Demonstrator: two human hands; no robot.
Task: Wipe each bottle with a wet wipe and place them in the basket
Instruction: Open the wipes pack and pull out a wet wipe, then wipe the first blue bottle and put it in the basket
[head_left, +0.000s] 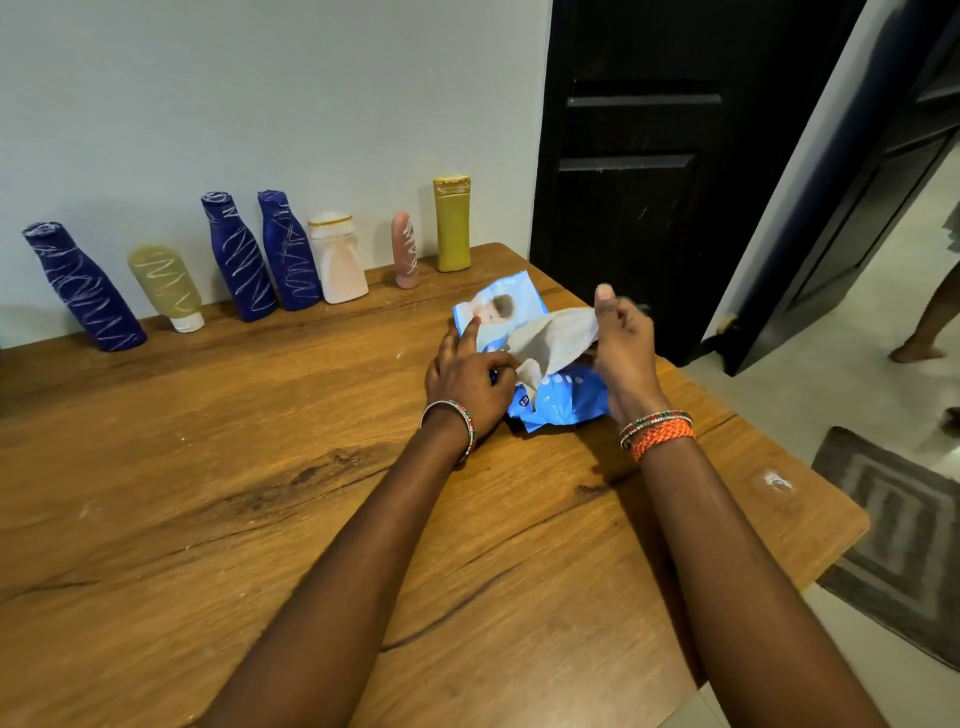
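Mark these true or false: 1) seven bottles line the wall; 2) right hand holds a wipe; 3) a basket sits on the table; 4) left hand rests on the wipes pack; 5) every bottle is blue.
1) True: seven bottles, from the leftmost blue bottle to the tall yellow bottle.
2) True: the right hand pinches the wipe.
3) False: no basket is in view on the table.
4) True: the left hand holds down the wipes pack.
5) False: three are blue; the others are yellow, white and pink.
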